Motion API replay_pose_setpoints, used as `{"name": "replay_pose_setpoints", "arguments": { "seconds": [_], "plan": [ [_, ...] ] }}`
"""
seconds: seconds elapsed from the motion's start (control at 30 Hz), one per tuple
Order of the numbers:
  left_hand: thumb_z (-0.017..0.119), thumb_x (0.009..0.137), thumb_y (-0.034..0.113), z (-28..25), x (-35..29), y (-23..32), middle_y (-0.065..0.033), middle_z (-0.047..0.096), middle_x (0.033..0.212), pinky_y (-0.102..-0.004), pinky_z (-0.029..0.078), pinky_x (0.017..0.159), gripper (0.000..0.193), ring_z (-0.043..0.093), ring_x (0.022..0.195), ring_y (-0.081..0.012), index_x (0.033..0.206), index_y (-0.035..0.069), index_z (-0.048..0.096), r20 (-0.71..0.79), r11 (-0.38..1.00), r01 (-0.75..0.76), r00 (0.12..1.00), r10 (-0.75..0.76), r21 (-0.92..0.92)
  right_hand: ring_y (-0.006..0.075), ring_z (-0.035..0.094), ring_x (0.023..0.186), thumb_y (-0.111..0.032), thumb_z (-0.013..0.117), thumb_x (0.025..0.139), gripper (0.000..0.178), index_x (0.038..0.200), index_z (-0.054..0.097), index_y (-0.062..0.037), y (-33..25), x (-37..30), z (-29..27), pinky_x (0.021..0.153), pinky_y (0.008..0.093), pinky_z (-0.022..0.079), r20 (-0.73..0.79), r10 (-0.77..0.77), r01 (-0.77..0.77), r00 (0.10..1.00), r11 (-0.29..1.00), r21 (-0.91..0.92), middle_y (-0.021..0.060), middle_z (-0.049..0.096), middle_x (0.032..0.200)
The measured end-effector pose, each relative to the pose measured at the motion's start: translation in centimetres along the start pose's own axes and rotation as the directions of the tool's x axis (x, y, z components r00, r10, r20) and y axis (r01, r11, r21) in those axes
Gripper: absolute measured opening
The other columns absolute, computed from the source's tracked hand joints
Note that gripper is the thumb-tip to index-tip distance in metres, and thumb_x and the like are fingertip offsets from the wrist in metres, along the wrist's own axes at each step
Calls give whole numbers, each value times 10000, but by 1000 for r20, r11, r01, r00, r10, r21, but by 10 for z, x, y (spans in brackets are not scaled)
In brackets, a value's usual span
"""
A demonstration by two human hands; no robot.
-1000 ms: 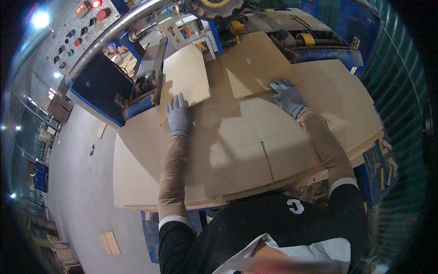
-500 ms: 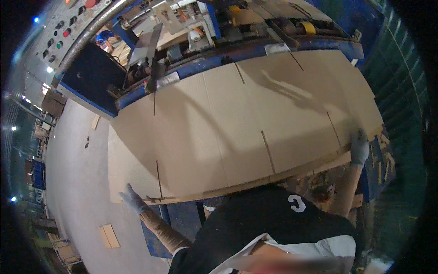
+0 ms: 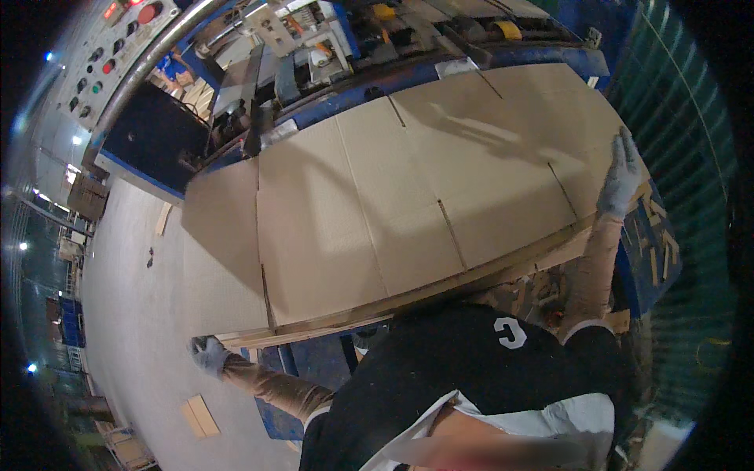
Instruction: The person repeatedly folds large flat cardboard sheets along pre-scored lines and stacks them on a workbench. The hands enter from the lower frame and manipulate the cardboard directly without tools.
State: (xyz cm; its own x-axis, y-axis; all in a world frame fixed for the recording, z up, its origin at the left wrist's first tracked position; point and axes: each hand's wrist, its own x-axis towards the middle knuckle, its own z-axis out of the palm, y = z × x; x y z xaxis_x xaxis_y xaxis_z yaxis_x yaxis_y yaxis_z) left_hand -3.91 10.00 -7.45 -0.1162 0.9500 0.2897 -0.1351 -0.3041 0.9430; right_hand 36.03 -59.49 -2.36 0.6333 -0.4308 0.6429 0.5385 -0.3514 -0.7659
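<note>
A wide brown cardboard sheet with dark slots and crease lines lies in front of me, on top of further sheets whose edges show along its near side. At its near left corner my left hand, in a grey glove, has its fingers curled against the edge; part of the grip is hidden. My right hand, gloved too, rests on the sheet's right end with the fingers stretched out and pointing away from me.
Beyond the sheet's far edge stands a blue machine with metal bars and rollers. A control panel with coloured buttons is at the upper left. Cardboard scraps lie at the right, and a flat cardboard piece is on the floor.
My right hand has moved from the near right edge farther up the sheet's right end, fingers now extended. My left hand has dropped slightly to the corner and its fingers have curled.
</note>
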Motion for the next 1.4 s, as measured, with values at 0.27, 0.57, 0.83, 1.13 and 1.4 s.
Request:
{"name": "replay_pose_setpoints", "arguments": {
  "seconds": [0.27, 0.57, 0.83, 1.13, 1.4],
  "plan": [
    [637, 892, 112, 11, 80, 75, -138, 574, 1259, -328, 464, 920, 514, 564, 1096, -196, 1338, -62, 450, 572, 950, -309, 789, 225, 52, 279, 550, 1128, -159, 595, 907, 448, 1307, 492, 15, 10, -31, -21, 988, 389, 414, -151, -57, -26, 987, 869, -494, 168, 578, 1245],
    [573, 927, 252, 57, 21, 86, -141, 510, 1302, -411, 380, 1034, 478, 469, 1212, -243, 1320, -5, 484, 524, 910, 206, 851, 14, -359, 250, 570, 1069, -61, 601, 858, 409, 1260, 542, -25, 12, -1, -57, 929, 341, 446, -86, 232, -224, 969, 971, 87, 144, 584, 1220],
    [567, 873, 107, 40, -120, 66, -180, 542, 1297, -433, 416, 1003, 439, 536, 1169, -317, 1284, -35, 503, 701, 900, -419, 677, 224, 117, 315, 624, 1003, -53, 603, 814, 272, 1080, 649, -20, -119, -130, -34, 904, 392, 487, 187, -37, 130, 982, 849, -512, 149, 671, 1047],
    [544, 798, 79, 112, -216, 94, -199, 471, 1361, -557, 312, 1063, 470, 449, 1261, -388, 1268, 100, 546, 969, 408, -879, -229, 93, -247, 377, 538, 1152, -5, 607, 690, 353, 1036, 629, -69, -93, -144, -13, 1013, 499, 416, 918, -218, 598, 331, 801, -25, 143, 628, 1138],
    [529, 812, 76, 127, -199, 80, -185, 498, 1328, -556, 337, 1050, 449, 475, 1237, -374, 1259, 114, 546, 966, 327, -910, -221, 138, -255, 355, 433, 1267, -347, 691, 722, 552, 1191, 582, -76, -65, -99, 20, 1080, 500, 324, 995, -65, 674, 73, 739, -1, 162, 534, 1291]
  ]
}}
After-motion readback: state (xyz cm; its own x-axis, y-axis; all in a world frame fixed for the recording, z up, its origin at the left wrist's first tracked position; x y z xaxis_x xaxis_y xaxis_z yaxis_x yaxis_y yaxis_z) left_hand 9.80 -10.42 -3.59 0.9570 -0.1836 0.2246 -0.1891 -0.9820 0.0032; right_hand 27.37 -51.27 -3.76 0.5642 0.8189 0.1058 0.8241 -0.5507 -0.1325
